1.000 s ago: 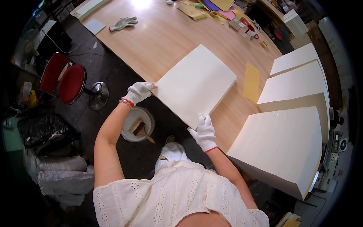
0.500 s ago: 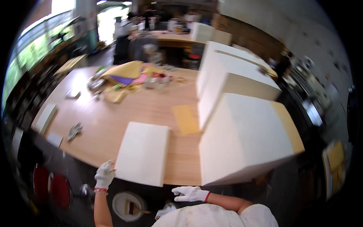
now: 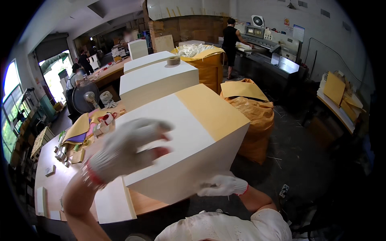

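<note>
A tall white paper stack (image 3: 193, 164) stands at the table's front right, with a tan sheet (image 3: 211, 110) over part of its top. My left hand (image 3: 130, 146), in a white glove with bare thumb and fingertip showing, is raised over the left part of that top. Its thumb and fingers are apart and hold nothing. My right hand (image 3: 223, 185), also gloved, is at the lower front face of the tall stack. Its fingers stretch left, slightly blurred; whether they touch the paper I cannot tell. A low white stack (image 3: 114, 203) lies below my left hand.
More white stacks (image 3: 161, 82) stand behind, one bearing a tape roll (image 3: 173, 61). Orange sacks (image 3: 251, 120) stand beyond on the right. Coloured scraps (image 3: 80, 130) and small blocks lie on the table's left. A fan (image 3: 85, 96) stands behind; a co-worker (image 3: 230, 44) is at a machine.
My view has swung right toward the tall stack. My left hand has risen from beside the low stack to above the tall one. My right hand is now at the tall stack's front face.
</note>
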{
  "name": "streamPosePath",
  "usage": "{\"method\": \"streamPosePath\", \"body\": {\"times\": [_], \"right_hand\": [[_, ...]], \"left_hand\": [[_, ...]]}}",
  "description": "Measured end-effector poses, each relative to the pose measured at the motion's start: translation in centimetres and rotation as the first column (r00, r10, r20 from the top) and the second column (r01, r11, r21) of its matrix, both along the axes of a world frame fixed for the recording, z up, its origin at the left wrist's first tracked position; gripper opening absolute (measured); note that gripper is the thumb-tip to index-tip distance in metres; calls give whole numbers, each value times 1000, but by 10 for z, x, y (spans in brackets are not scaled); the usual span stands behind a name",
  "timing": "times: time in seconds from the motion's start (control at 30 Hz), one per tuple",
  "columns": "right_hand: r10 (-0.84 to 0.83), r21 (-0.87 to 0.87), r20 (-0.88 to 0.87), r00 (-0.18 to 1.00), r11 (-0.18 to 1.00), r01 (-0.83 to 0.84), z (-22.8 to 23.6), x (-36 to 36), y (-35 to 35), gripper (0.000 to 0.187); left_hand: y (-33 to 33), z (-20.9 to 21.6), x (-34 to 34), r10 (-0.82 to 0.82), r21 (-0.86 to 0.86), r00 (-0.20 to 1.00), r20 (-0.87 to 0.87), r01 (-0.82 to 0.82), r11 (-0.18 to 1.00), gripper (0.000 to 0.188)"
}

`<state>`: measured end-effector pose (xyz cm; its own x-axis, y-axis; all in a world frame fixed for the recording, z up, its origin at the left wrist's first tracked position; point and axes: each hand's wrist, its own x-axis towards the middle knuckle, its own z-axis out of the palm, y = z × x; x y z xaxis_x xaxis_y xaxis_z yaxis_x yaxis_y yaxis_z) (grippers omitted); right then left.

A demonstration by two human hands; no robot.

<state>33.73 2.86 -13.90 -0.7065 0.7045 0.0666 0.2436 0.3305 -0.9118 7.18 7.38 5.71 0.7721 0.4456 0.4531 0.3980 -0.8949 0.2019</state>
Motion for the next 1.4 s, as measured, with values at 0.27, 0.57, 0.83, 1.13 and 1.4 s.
{"method": "streamPosePath", "body": {"times": [0.27,0.57,0.83,1.13,1.4], "right_hand": [[-246,587,-186,951,749,308,-30,46,41,28],[-109,535,-185,977,822,193,-39,60,65,29],[-217,403,-221,951,867,292,-25,55,54,17],[-387,164,-312,868,878,450,-23,29,43,14],[-614,100,-250,749,753,651,-25,18,38,18]], "left_hand": [[60,-15,166,259,-88,698,-667,-419,904,55],[69,-14,156,164,-345,836,-524,-384,857,33],[91,-15,14,603,-672,761,241,-317,669,31],[122,-149,-280,964,-686,96,248,-685,244,20],[194,-353,-324,999,-661,-42,-24,-749,-48,27]]}}
